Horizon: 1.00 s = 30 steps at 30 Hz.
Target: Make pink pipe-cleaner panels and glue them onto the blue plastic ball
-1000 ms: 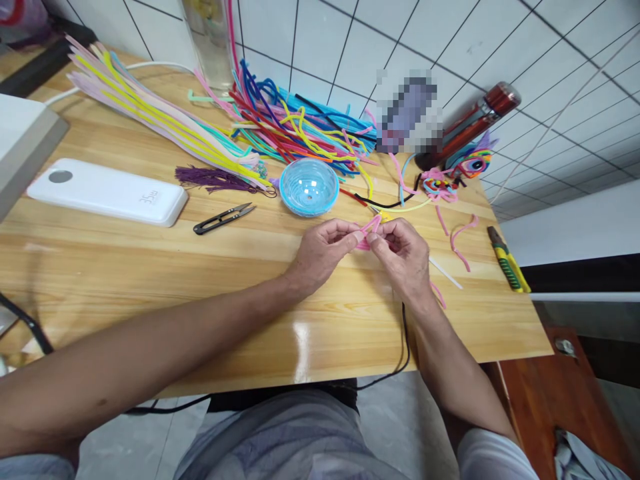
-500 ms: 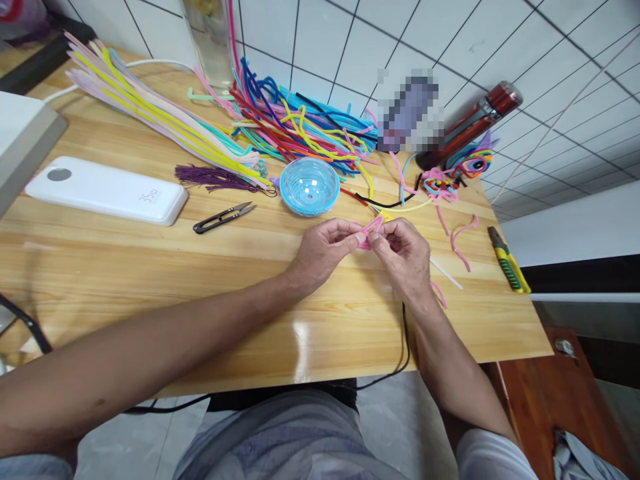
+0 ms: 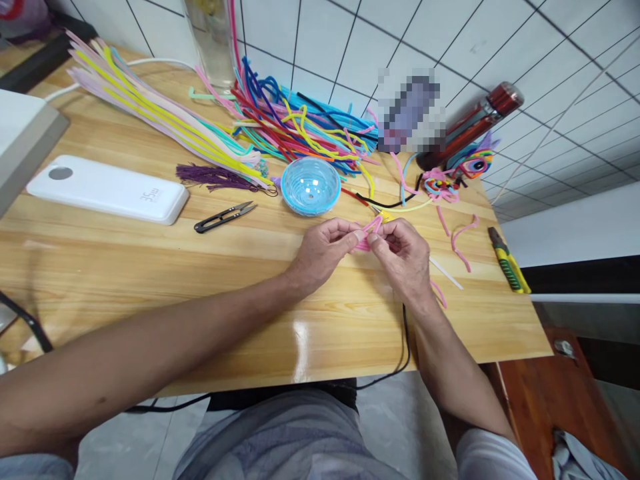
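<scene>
Between my two hands is a pink pipe cleaner (image 3: 372, 227) bent into narrow loops. My left hand (image 3: 325, 252) pinches its left side between thumb and fingers. From the other side, my right hand (image 3: 404, 252) pinches it with the thumb pressed on the front. Parts of the loops are hidden behind my fingertips. Just beyond my hands sits a clear blue bowl (image 3: 311, 188). A yellow-handled tool (image 3: 386, 217) lies partly hidden behind my right hand. Cut pink pieces (image 3: 461, 245) lie to the right.
Bundled pipe cleaners (image 3: 165, 120) and a loose multicoloured pile (image 3: 300, 127) lie along the tiled wall. Black thread snips (image 3: 224, 217), a purple tassel (image 3: 215, 177) and a white power bank (image 3: 107, 189) are on the left. Right are a red flask (image 3: 470, 127), a colourful pipe-cleaner figure (image 3: 440, 185) and green-yellow cutters (image 3: 509, 260).
Both hands hold almost the same place and grip. The pink loops have shifted very slightly between my fingers.
</scene>
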Each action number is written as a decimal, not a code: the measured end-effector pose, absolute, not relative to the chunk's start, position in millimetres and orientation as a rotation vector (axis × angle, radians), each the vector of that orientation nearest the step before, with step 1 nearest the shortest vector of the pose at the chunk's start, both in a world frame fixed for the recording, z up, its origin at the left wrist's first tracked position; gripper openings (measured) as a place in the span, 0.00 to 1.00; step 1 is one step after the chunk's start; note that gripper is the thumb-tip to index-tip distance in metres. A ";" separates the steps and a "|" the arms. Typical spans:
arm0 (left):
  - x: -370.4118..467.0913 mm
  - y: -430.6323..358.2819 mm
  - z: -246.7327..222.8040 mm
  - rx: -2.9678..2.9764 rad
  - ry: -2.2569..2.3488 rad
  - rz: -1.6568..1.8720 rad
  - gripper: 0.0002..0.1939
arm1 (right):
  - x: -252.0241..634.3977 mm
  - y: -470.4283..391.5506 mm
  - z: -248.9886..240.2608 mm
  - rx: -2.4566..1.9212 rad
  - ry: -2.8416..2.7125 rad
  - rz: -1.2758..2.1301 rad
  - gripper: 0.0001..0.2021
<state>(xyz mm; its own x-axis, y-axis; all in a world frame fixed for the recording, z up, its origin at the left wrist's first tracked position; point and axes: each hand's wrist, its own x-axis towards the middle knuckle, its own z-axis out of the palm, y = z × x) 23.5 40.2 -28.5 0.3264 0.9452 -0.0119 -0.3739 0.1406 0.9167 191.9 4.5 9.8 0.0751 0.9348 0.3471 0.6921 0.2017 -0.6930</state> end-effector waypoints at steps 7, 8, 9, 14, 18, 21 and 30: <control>21.1 40.0 -24.5 0.995 0.719 1.065 0.13 | 192.2 5.5 10.5 -1.541 -1.652 0.402 0.07; 20.8 40.1 -24.0 0.989 0.717 1.060 0.13 | 192.3 5.6 10.3 -1.546 -1.647 0.405 0.07; 20.8 40.1 -23.6 0.985 0.718 1.056 0.14 | 192.3 5.6 10.0 -1.549 -1.644 0.409 0.07; 22.1 39.2 -25.5 1.006 0.754 1.046 0.12 | 191.8 6.1 8.9 -1.540 -1.659 0.427 0.08; 22.4 39.1 -26.2 1.023 0.782 1.054 0.12 | 191.2 6.8 11.7 -1.559 -1.656 0.472 0.07; 22.0 39.7 -24.9 1.018 0.797 1.052 0.12 | 191.9 7.1 15.6 -1.581 -1.647 0.490 0.06; 22.2 40.6 -26.0 1.028 0.789 1.039 0.13 | 196.7 7.0 17.5 -1.552 -1.623 0.502 0.06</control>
